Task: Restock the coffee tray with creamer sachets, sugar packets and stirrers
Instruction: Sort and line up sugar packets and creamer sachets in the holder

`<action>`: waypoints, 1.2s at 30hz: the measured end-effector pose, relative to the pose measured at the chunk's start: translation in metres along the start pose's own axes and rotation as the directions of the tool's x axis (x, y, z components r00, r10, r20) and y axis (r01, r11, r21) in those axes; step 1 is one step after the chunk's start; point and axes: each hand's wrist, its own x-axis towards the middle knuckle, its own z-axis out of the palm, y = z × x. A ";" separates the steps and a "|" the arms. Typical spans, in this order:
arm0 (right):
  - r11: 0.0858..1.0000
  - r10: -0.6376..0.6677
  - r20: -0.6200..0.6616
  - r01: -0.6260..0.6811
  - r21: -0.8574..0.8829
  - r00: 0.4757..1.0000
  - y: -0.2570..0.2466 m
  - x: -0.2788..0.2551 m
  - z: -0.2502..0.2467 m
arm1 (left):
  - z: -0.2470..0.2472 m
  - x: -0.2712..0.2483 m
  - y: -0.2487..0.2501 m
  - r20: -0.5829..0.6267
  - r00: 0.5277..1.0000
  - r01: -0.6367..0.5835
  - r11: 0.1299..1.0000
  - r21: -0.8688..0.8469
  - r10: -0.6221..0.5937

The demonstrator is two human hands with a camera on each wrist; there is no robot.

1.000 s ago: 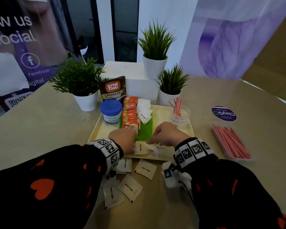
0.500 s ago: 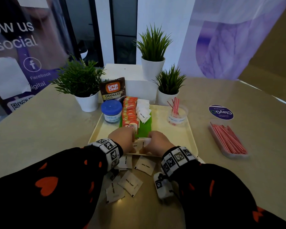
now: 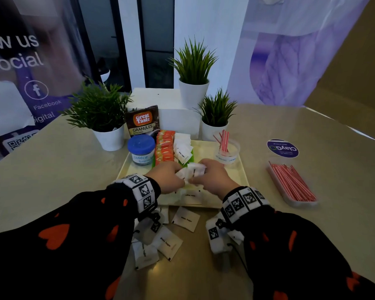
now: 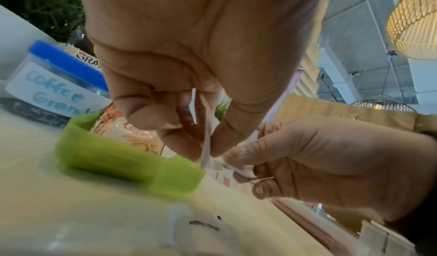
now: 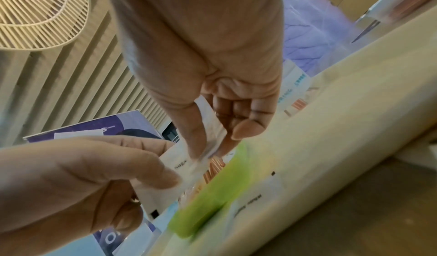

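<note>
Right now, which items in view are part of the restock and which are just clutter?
Job:
- white sugar packets, held by left hand and right hand
- loose sugar packets on table
- green holder
- cream tray
- creamer sachets
- stirrer cup
- stirrer box

Lying about:
- potted plants
- coffee granules jar
- Great Taste pouch
- ClayGo sticker

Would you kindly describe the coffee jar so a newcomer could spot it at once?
Find the cream tray on the table. At its far left corner, beside the orange sachets, stands the jar: the only thing with a blue lid, with a handwritten label.
</note>
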 end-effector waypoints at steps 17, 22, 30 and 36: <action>0.878 0.078 -0.075 -0.033 0.478 0.994 0.003 0.030 -0.007 | -0.017 0.029 -0.014 -0.091 0.973 0.158 0.905 -0.396 -0.210; 0.942 0.049 -0.170 0.011 0.335 0.984 -0.001 0.045 -0.003 | -0.016 0.030 -0.024 -0.168 0.953 0.149 0.871 -0.468 -0.253; 0.993 0.111 -0.193 -0.114 -0.003 0.975 -0.001 0.095 0.017 | -0.017 0.022 -0.034 -0.224 0.942 0.121 0.878 -0.463 -0.248; 0.942 0.147 -0.211 -0.202 -0.268 0.966 -0.015 0.115 0.025 | -0.016 0.020 -0.042 -0.210 0.942 0.148 0.884 -0.443 -0.263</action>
